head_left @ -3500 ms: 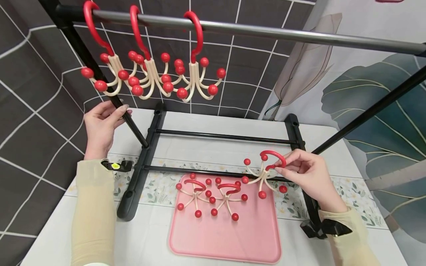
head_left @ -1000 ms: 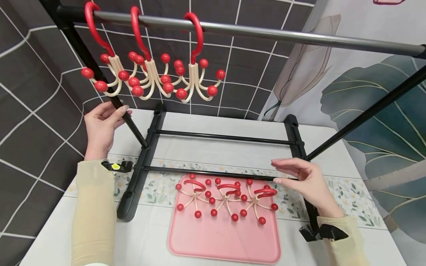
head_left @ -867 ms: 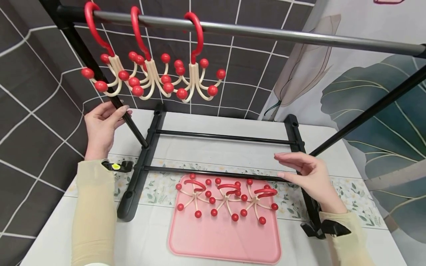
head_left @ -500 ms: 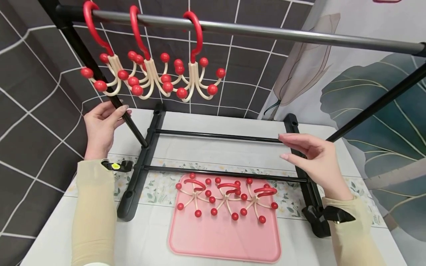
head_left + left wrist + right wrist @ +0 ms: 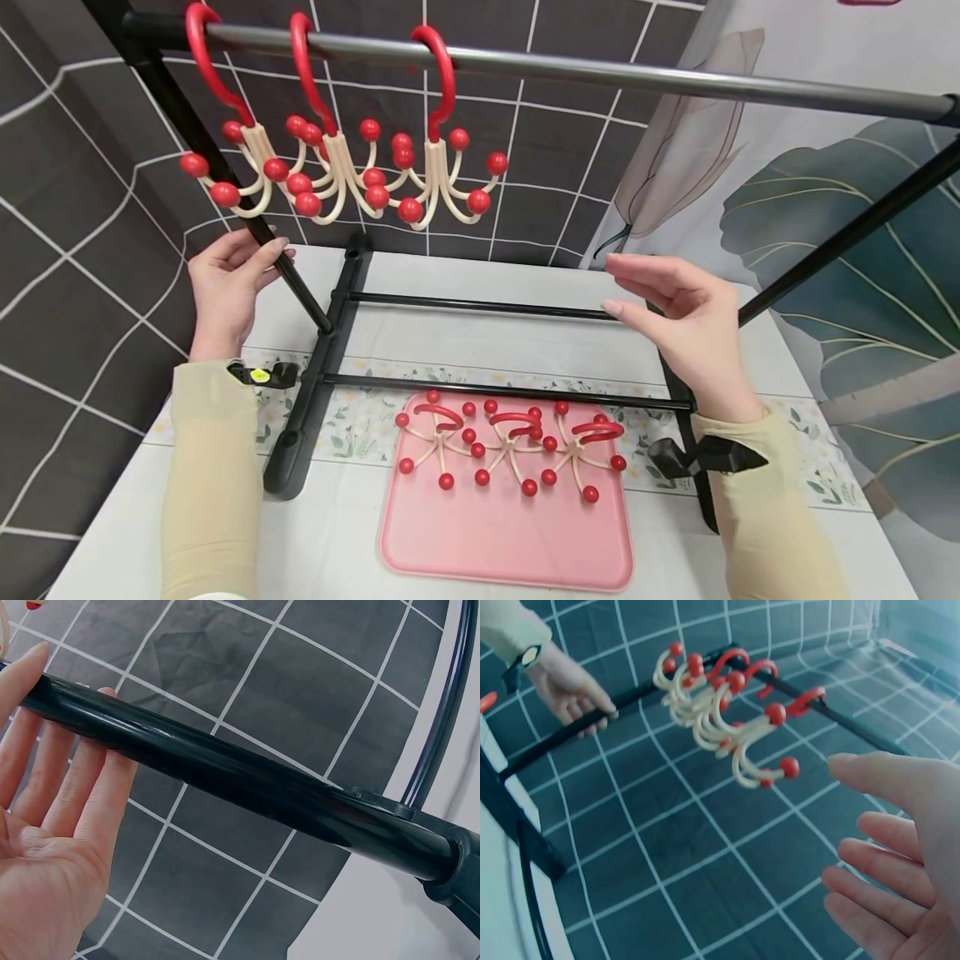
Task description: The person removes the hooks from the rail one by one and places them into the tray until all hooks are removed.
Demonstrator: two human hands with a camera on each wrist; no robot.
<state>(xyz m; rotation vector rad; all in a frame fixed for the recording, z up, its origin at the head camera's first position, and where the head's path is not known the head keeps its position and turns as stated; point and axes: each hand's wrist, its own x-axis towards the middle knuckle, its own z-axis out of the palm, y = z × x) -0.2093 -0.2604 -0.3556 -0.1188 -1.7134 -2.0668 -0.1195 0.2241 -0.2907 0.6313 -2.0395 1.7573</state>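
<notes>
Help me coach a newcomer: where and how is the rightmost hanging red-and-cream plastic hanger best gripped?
Probably its upright cream stem, pinched from the right: it's straight between curved red hook and ball-tipped arms, with neighbouring hangers only leftward.

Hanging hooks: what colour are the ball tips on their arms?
The ball tips are red, clearest in the head view.

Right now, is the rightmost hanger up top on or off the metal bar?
On. Its red hook curves over the metal bar and its cream body hangs below.
</notes>
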